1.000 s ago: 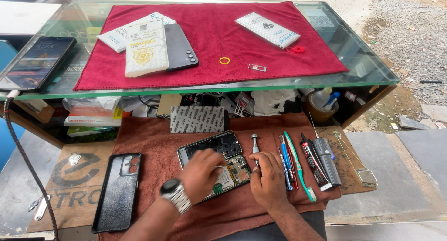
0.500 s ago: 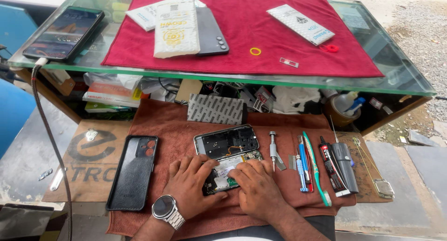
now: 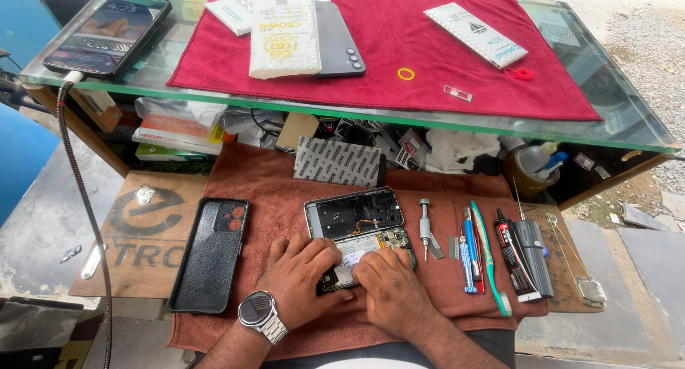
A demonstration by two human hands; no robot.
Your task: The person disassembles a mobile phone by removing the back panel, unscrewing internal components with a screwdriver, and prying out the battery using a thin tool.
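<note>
An opened phone (image 3: pixel 357 223) lies back-side up on a brown towel (image 3: pixel 271 176), its circuit boards showing. My left hand (image 3: pixel 300 278), with a metal wristwatch, rests on the phone's lower left part, fingers curled against it. My right hand (image 3: pixel 389 287) presses on the lower middle of the phone beside the left one. Both hands cover the lower half of the phone, so what the fingertips touch is hidden. A small silver screwdriver (image 3: pixel 426 228) lies just right of the phone.
A black phone case (image 3: pixel 210 253) lies left of the phone. Right of it lie a blue tool (image 3: pixel 467 258), a green toothbrush (image 3: pixel 489 265), a glue tube (image 3: pixel 512 263) and a grey tool (image 3: pixel 534 258). Above, a glass shelf (image 3: pixel 621 123) carries a red cloth (image 3: pixel 457 27), a phone (image 3: pixel 107 32) on a cable and packets.
The view has shifted closer and rightward over the bench. My right hand, earlier near the screwdriver beside the phone, now rests on the phone next to my left hand.
</note>
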